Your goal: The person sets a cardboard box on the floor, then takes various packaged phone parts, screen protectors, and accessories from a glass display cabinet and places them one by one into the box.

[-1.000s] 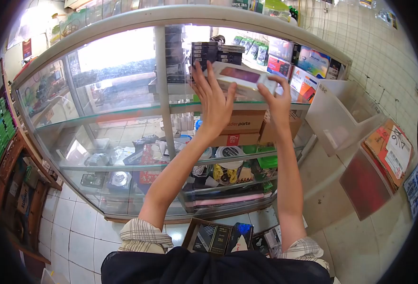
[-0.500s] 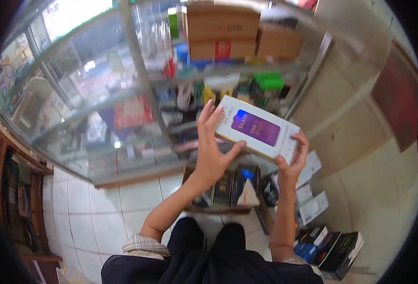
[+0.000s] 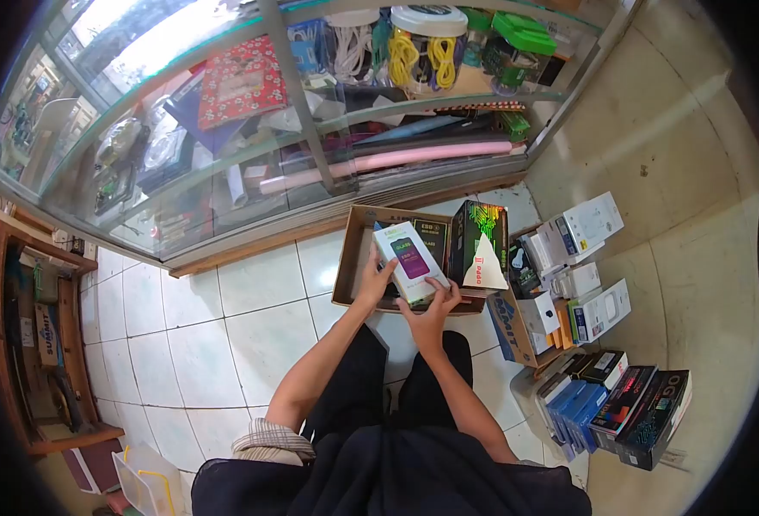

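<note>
The white box (image 3: 412, 261) is clamped between both hands over the left part of the open carton (image 3: 353, 258). Its printed face, with a purple panel, is turned up toward the camera. Whether its underside touches the carton's contents cannot be determined.

Orientation: the long axis of the white box runs diagonally, from the far left end down to the near right end. The far end points toward the glass cabinet (image 3: 293, 95); the near end points toward the person's right side.

Left hand (image 3: 372, 282): closed on the left long side, with the thumb at the edge of the printed face. Right hand (image 3: 429, 320): closed on the near end, with fingers on the face at the right corner and the thumb at the end edge. The right hand is therefore nearer the person and in line with the long axis; the left hand bears from the side. The far end is not gripped by either hand.

Surroundings: dark boxes (image 3: 431, 232) lie in the carton, to the right of the white box. A white triangular card (image 3: 485, 262) leans at the carton's right side. A second carton (image 3: 508, 322), marked SUMMIT, lies farther right. The open carton rests on the tiled floor (image 3: 263, 331).
</note>
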{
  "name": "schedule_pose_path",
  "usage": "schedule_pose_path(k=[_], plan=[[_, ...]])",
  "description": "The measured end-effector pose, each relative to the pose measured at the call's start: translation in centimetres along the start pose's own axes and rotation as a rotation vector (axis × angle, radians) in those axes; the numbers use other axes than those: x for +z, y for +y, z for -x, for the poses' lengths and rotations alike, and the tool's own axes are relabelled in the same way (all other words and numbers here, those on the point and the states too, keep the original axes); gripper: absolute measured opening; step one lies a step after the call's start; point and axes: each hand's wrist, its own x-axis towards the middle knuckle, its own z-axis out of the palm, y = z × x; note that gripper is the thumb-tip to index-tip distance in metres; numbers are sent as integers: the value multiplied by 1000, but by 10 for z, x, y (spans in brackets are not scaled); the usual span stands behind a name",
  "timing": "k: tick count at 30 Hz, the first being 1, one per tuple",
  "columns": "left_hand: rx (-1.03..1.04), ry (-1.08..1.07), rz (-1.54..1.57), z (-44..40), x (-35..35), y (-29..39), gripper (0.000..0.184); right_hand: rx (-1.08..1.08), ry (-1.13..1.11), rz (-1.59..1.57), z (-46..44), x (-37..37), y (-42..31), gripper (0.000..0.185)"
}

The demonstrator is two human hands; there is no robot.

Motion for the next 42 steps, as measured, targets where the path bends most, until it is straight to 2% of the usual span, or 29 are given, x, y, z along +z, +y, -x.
schedule_pose_path(k=[1,3,4,7,8,9,12,16,18,21,22,24,25,27,31,33,36,42], plan=[[-12,-6,1,-11,-2,-15,79,-31,-21,76,3,1,1,68],[156,-40,-199,-32,2,-33,67,-27,-8,168,7,7,14,68],[227,-21,-137,-38,12,-37,59,-34,-32,216,7,10,19,68],[135,-44,-156,-58,23,-44,55,-36,-77,237,4,18,30,68],[174,-44,-131,-64,27,-48,54,-30,-64,262,2,21,34,68],[165,-44,-131,-73,25,-61,54,-21,-54,285,1,23,37,67],[179,-119,-400,-88,18,-87,56,-22,-104,413,0,26,40,63],[219,-162,-369,-77,22,-82,59,-84,-218,503,-1,27,50,59],[63,-237,-54,-70,24,-76,65,-64,-209,504,-2,29,48,57],[37,-247,-175,-68,20,-64,69,-95,-197,482,-3,24,48,56],[52,-252,-174,-64,20,-49,69,-106,-186,484,-7,18,38,56],[295,-242,-347,-53,20,-9,71,-201,-193,293,-16,2,9,54],[322,-241,-348,-47,22,21,71,-226,-181,291,-26,-9,-12,54],[601,-296,-471,-29,30,101,74,-348,-149,174,-55,-35,-66,50],[1086,-211,-456,0,48,241,76,-605,65,-3,-129,-87,-170,42],[1243,-161,-331,22,64,300,76,-765,187,-53,-161,-109,-213,41],[1432,-10,-349,46,83,365,75,-931,290,-81,-199,-129,-268,38],[1606,175,-453,38,101,454,73,-1119,321,-275,-263,-131,-362,36]])
